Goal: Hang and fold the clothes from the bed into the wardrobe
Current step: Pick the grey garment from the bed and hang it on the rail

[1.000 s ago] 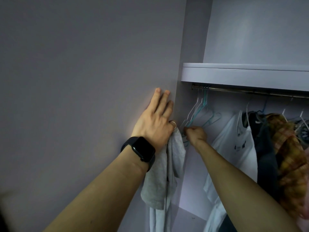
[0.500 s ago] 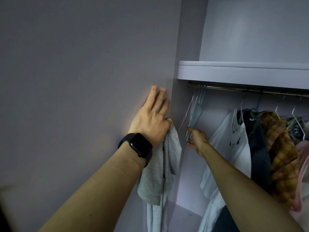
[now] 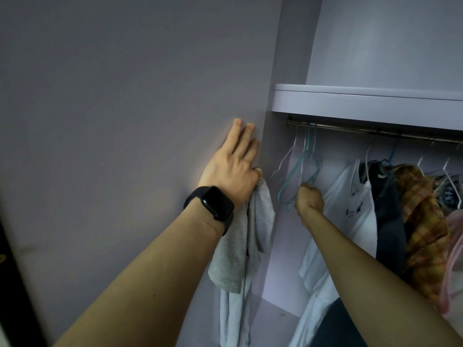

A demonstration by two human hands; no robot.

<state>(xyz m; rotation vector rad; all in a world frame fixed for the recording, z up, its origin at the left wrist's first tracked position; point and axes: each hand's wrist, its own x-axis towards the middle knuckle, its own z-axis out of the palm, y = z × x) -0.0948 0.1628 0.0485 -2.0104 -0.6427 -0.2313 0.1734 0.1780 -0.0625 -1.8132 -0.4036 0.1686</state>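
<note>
head view: the left hand [image 3: 233, 169] lies against the lilac wardrobe panel [image 3: 125, 121], three fingers straight and flat on it, a black watch [image 3: 215, 201] on the wrist. its thumb side (a ring shows there) pinches the grey garment [image 3: 240, 236], which hangs limp down the panel's edge, just outside the wardrobe opening. the right hand [image 3: 309, 196] is inside the opening, curled into a fist round the lower part of a teal hanger [image 3: 288, 181] whose hook is on the rail [image 3: 375, 130] under the shelf [image 3: 363, 101]. a white hanger [image 3: 283, 161] hangs bare just beside it. further right on the rail hang a white t-shirt [image 3: 350, 196], a dark garment [image 3: 388, 221] and a yellow plaid shirt [image 3: 421, 221], pressed close together
</note>
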